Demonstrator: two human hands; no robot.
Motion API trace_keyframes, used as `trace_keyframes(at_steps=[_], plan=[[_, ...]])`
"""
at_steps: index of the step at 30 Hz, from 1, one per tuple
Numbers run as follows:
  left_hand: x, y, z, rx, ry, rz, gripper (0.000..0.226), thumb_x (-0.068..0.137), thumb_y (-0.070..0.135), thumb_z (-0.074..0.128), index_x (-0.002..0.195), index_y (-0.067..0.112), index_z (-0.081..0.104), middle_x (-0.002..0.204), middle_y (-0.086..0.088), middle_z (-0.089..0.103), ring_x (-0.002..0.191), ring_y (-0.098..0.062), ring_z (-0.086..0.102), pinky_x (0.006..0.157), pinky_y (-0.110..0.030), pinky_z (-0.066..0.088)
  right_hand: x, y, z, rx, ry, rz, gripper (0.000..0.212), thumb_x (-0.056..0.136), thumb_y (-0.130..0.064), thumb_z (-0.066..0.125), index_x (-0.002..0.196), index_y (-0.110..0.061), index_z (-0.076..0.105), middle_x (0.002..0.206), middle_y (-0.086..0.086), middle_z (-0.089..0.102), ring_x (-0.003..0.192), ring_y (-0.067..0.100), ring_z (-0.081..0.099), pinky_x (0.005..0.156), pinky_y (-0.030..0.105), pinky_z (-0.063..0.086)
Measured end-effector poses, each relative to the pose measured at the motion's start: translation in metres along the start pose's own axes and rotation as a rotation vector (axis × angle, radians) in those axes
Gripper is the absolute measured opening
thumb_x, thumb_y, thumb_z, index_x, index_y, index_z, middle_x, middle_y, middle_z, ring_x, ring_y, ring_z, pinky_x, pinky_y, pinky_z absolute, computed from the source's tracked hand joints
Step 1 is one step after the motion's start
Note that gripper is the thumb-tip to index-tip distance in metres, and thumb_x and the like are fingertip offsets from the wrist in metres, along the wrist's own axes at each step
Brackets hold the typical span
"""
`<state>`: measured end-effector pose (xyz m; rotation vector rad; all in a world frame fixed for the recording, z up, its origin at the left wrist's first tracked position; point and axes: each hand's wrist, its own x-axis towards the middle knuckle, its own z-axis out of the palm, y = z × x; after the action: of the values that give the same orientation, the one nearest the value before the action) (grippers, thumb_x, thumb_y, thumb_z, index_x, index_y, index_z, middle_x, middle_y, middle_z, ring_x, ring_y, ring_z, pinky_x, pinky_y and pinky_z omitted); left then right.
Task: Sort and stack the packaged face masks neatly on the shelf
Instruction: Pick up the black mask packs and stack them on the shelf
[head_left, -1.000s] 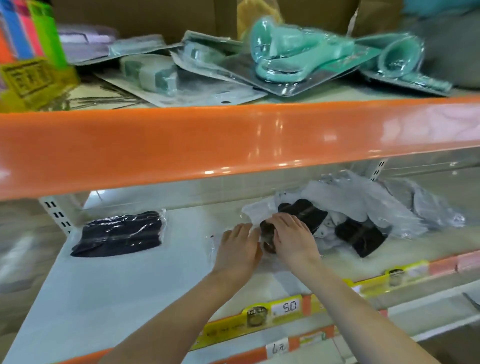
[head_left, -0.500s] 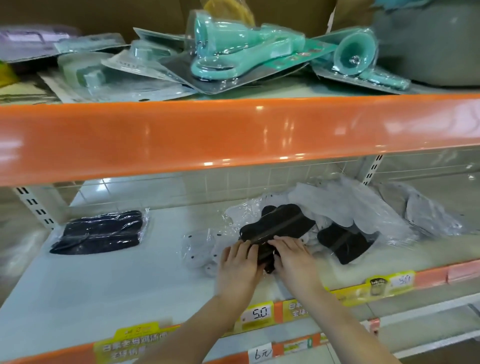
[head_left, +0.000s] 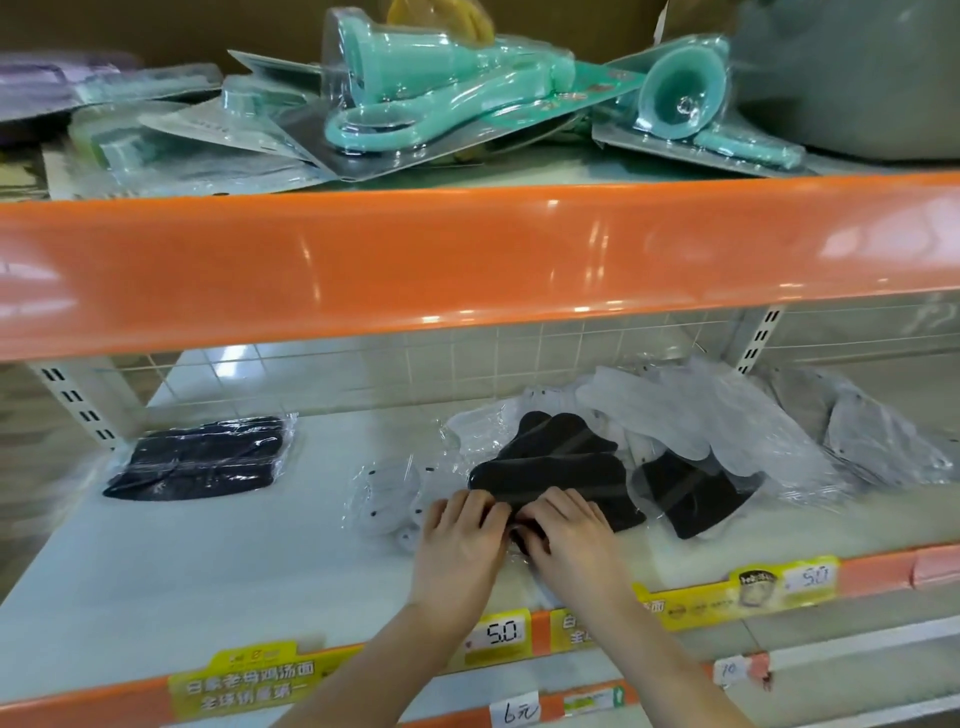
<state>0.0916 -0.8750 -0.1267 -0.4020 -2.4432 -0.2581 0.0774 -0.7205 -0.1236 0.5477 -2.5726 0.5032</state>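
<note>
A clear packet of black face masks (head_left: 550, 462) lies mid-shelf on the white shelf board (head_left: 208, 561). My left hand (head_left: 460, 540) and my right hand (head_left: 569, 538) sit side by side at its near end, fingers curled over the packet's edge and gripping it. A flat black mask packet (head_left: 200, 457) lies apart at the far left. A second black packet (head_left: 691, 493) sits to the right, under a loose heap of white and grey mask packets (head_left: 727, 415). An empty-looking clear wrapper (head_left: 384, 493) lies just left of my left hand.
The orange front rail of the upper shelf (head_left: 467, 260) overhangs the work area closely. Teal blister-packed goods (head_left: 415, 104) are piled on that upper shelf. Yellow price tags (head_left: 498, 634) line the lower shelf's front edge. A wire grid backs the shelf.
The black packet has been drawn nearer the shelf's front with both hands on its near end. The view has shifted right and down; the left packet has not moved.
</note>
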Motion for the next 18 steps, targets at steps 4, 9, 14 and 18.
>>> trace_keyframes(at_steps=[4, 9, 14, 18], plan=[[-0.001, -0.001, 0.0, -0.004, -0.001, 0.0, 0.01, 0.081, 0.019, 0.059, 0.081, 0.017, 0.069, 0.086, -0.001, 0.063, 0.08, -0.023, 0.06, 0.069, -0.034, 0.046, 0.0, -0.001, -0.002, 0.011, 0.0, -0.009, 0.013, 0.074, -0.023, 0.076, 0.083, -0.023, 0.067, 0.088, -0.008, 0.059, 0.083, 0.013, 0.059, 0.072, 0.03, 0.049], [0.001, -0.001, -0.005, -0.028, 0.007, -0.072, 0.015, 0.069, 0.012, 0.079, 0.077, 0.014, 0.066, 0.081, -0.001, 0.063, 0.074, -0.023, 0.059, 0.065, -0.034, 0.046, 0.001, -0.002, -0.002, -0.043, 0.066, 0.086, 0.035, 0.064, -0.012, 0.078, 0.097, -0.018, 0.067, 0.103, -0.002, 0.061, 0.094, 0.018, 0.059, 0.082, 0.035, 0.049], [0.004, -0.004, -0.014, 0.019, 0.016, -0.16, 0.006, 0.077, 0.017, 0.059, 0.071, 0.015, 0.059, 0.066, 0.001, 0.055, 0.057, -0.024, 0.051, 0.062, -0.033, 0.038, 0.002, 0.001, 0.0, -0.121, 0.121, 0.255, 0.042, 0.059, -0.006, 0.081, 0.099, -0.013, 0.07, 0.107, 0.004, 0.066, 0.1, 0.026, 0.063, 0.087, 0.04, 0.047], [0.007, -0.014, -0.02, 0.089, -0.053, -0.123, 0.01, 0.074, 0.015, 0.069, 0.07, 0.015, 0.06, 0.064, 0.001, 0.054, 0.053, -0.023, 0.053, 0.057, -0.033, 0.042, 0.002, 0.0, -0.002, -0.12, 0.131, 0.259, 0.039, 0.058, -0.005, 0.083, 0.094, -0.014, 0.071, 0.1, 0.004, 0.067, 0.092, 0.029, 0.064, 0.078, 0.042, 0.051]])
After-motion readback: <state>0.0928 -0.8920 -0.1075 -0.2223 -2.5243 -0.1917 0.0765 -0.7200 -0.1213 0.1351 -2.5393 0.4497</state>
